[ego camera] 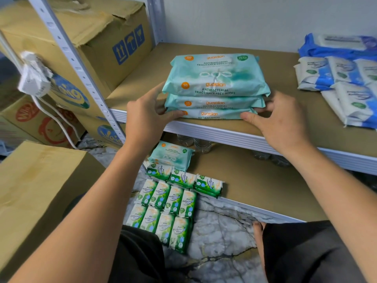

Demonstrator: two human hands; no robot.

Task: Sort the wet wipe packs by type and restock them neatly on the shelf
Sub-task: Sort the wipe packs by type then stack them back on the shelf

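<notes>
A stack of three teal Guardian wipe packs (216, 92) stands at the front edge of the middle shelf (142, 74), with another teal pack (212, 62) lying behind it. My left hand (149, 111) grips the stack's left end, thumb under the lowest pack. My right hand (279, 121) holds the right end the same way. More teal packs (171, 154) lie on the lower shelf's left corner. Green pine wipe packs (165, 209) sit in rows on the floor and three on the lower shelf edge.
White-and-blue wipe packs (342, 86) and a blue pack (338, 45) fill the shelf's right side. Cardboard boxes (91, 41) stand left of the metal upright (81, 64); another box (40, 190) is at my left knee. Water bottles (202, 144) lie under the shelf.
</notes>
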